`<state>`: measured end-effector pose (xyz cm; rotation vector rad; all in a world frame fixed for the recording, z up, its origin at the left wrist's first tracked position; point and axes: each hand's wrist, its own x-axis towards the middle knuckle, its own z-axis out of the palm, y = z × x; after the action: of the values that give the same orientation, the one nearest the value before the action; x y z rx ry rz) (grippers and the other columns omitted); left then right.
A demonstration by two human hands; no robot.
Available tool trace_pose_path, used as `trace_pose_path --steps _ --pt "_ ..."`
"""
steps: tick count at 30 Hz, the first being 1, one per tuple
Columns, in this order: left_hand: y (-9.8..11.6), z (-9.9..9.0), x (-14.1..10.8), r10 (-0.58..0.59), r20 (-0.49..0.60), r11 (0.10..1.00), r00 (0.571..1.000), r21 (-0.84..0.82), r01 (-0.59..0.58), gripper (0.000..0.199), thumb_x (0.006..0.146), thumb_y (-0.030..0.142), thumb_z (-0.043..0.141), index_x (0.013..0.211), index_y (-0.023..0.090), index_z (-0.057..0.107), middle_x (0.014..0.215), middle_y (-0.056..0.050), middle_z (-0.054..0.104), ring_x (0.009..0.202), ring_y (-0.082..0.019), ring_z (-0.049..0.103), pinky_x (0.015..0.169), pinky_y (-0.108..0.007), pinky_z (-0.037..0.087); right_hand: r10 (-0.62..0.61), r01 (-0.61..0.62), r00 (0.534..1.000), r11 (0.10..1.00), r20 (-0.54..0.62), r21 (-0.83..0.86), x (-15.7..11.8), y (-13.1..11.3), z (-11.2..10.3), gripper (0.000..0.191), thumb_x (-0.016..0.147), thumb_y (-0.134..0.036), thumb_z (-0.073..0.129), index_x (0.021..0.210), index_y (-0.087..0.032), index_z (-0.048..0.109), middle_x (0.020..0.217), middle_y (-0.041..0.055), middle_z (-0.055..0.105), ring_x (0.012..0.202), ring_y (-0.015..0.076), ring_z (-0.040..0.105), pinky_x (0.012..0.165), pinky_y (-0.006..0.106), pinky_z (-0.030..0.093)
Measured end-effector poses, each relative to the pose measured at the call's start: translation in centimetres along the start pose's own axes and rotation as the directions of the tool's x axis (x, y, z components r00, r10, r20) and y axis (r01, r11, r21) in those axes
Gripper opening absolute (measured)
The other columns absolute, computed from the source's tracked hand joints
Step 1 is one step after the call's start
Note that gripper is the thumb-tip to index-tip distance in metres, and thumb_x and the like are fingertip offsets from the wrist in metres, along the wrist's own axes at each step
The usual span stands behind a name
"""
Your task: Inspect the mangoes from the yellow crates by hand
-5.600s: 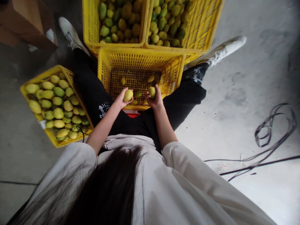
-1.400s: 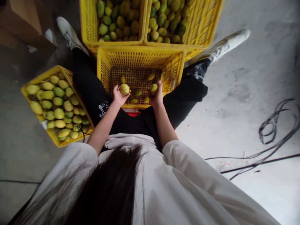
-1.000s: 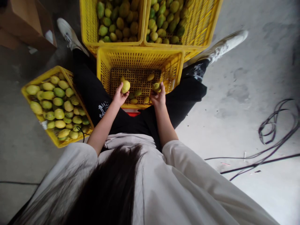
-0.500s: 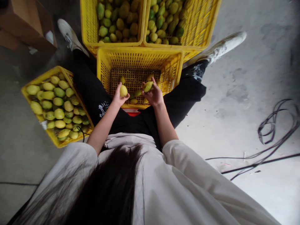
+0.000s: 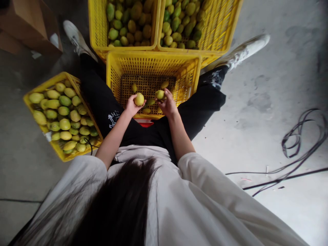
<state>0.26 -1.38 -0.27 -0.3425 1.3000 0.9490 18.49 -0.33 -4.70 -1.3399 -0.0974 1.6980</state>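
My left hand is closed around a yellow lemon, held above the near part of a yellow plastic crate between my legs. Opposite it, my right hand grips a second lemon, its fingers bent along the fruit's right side. The two lemons are apart, with a small gap between them. Below my hands several loose lemons lie on the crate's dark perforated bottom, among them one at the left and one at the right. My right hand partly covers another.
Two yellow crates of green and yellow lemons stand beyond the middle one. A tilted crate full of lemons sits left of my leg. Cardboard boxes are at the upper left. Black cables lie on the floor at right.
My left hand has moved slightly right with its lemon. The lemon in my right hand has turned, and those fingers have curled in closer around it.
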Motion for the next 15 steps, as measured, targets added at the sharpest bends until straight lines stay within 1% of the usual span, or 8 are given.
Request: trace_pose_path --steps 3,6,8,10,12,15 --pt "-0.1 0.0 0.1 0.026 -0.017 0.998 1.0 0.06 -0.025 0.026 0.089 0.038 0.082 0.11 0.024 0.077 0.087 -0.004 0.075 0.082 -0.018 0.076 0.066 -0.023 0.055 0.019 -0.02 0.999 0.999 -0.034 -0.04 0.8 0.3 -0.8 0.036 0.088 -0.055 0.087 0.094 -0.028 0.063 0.079 -0.0041 0.071 0.065 0.0131 0.067 0.046 0.021 0.052" --pt "-0.1 -0.1 0.5 0.041 -0.03 0.995 0.999 0.096 -0.038 0.03 0.085 0.045 0.09 0.101 0.024 0.076 0.082 -0.002 0.072 0.067 -0.013 0.067 0.054 -0.02 0.047 0.059 -0.06 0.996 0.998 -0.07 -0.009 1.2 0.3 -1.1 0.042 0.089 -0.068 0.08 0.096 -0.029 0.065 0.075 -0.0027 0.067 0.07 0.0168 0.069 0.05 0.025 0.058" --pt "-0.1 -0.3 0.7 0.041 -0.043 0.995 0.998 0.09 -0.037 0.035 0.083 0.048 0.093 0.099 0.024 0.074 0.081 -0.002 0.071 0.063 -0.011 0.063 0.05 -0.019 0.043 0.077 -0.074 0.993 0.997 -0.093 0.037 1.0 0.1 -1.0 0.041 0.091 -0.068 0.078 0.098 -0.029 0.066 0.076 -0.0019 0.066 0.074 0.0178 0.072 0.055 0.026 0.061" --pt "-0.1 -0.4 0.7 0.032 -0.062 0.998 0.998 0.063 -0.028 0.034 0.083 0.047 0.093 0.1 0.024 0.074 0.084 -0.002 0.07 0.068 -0.012 0.065 0.052 -0.019 0.045 0.076 -0.071 0.994 0.996 -0.081 0.061 0.6 -0.2 -0.8 0.035 0.092 -0.061 0.078 0.102 -0.03 0.067 0.08 -0.0013 0.069 0.08 0.0184 0.074 0.059 0.026 0.063" --pt "-0.1 -0.4 0.6 0.022 -0.077 0.999 0.997 0.028 -0.02 0.031 0.085 0.043 0.092 0.102 0.025 0.074 0.086 -0.003 0.071 0.076 -0.014 0.07 0.059 -0.019 0.051 0.066 -0.064 0.997 0.997 -0.035 0.049 0.1 -0.5 -0.6 0.03 0.092 -0.054 0.079 0.107 -0.031 0.069 0.087 -0.0008 0.074 0.087 0.0194 0.076 0.064 0.026 0.064" --pt "-0.1 -0.4 0.4 0.024 -0.05 1.0 0.998 -0.007 -0.025 0.029 0.086 0.037 0.09 0.105 0.025 0.072 0.086 -0.001 0.071 0.08 -0.014 0.073 0.071 -0.021 0.059 0.053 -0.054 0.998 0.998 0.029 0.016 -0.2 -0.4 -0.4 0.028 0.091 -0.047 0.078 0.113 -0.031 0.072 0.094 -0.0007 0.078 0.092 0.0198 0.077 0.068 0.027 0.064"
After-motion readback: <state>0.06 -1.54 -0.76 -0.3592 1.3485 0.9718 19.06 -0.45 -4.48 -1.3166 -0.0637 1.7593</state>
